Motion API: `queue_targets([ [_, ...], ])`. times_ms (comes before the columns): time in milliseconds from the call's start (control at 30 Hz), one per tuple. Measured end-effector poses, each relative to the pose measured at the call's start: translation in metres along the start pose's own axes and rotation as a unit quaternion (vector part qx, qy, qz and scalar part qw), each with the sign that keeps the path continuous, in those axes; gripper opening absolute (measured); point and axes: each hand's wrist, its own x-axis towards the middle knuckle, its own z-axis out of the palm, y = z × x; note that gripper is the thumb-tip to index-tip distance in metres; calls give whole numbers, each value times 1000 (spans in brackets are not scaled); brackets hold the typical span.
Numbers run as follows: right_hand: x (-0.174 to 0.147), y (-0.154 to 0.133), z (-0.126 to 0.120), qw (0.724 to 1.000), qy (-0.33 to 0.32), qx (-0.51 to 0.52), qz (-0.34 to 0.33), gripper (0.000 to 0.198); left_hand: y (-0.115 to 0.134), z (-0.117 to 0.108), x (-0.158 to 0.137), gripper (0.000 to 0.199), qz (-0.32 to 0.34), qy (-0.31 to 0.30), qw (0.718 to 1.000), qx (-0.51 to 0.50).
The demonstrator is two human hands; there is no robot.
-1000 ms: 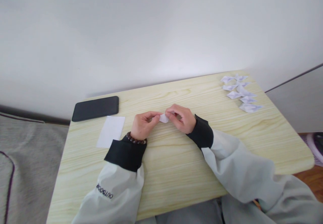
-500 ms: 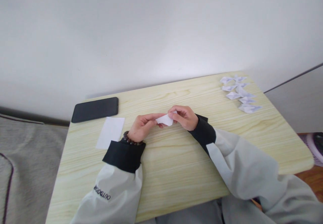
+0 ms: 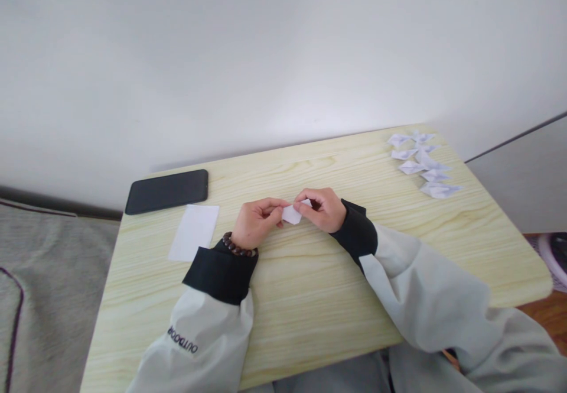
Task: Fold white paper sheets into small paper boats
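Observation:
A small piece of folded white paper (image 3: pixel 291 214) is held between both hands above the middle of the table. My left hand (image 3: pixel 256 221) pinches its left end with thumb and fingers. At the opposite end, my right hand (image 3: pixel 323 208) grips the paper between thumb and forefinger. The fingers cover both ends, so the full shape of the fold cannot be made out. Flat on the table, left of my left wrist, lies a stack or sheet of white paper (image 3: pixel 192 233).
A black smartphone (image 3: pixel 167 191) lies at the table's back left. Several folded white paper shapes (image 3: pixel 411 167) are grouped at the back right. The wooden table (image 3: pixel 310 298) meets a white wall (image 3: pixel 283 56); grey fabric (image 3: pixel 53 286) is beside its left edge.
My left hand has slid slightly right along the folded paper, and its thumb now covers more of the left end. Less of the paper shows between the hands.

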Motion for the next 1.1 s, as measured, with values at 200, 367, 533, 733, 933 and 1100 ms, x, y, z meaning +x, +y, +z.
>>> queue_targets([
  [200,1,3,-2,995,-9,85,42,18,1,-9,0,27,31,-66,996,-50],
  [367,1,6,-2,997,-4,63,40,20,-2,-6,-1,32,44,-55,993,-91],
  [533,-2,9,1,997,7,71,15,19,-4,0,0,29,43,1,997,-58],
  [733,-4,10,1,997,-17,78,4,21,-7,-4,2,24,49,64,996,-36],
  [933,-5,10,1,997,-1,75,17,21,-5,-5,1,26,36,41,997,-46],
  [1100,-4,7,3,997,4,68,28,18,-12,-5,1,32,71,18,997,-1],
])
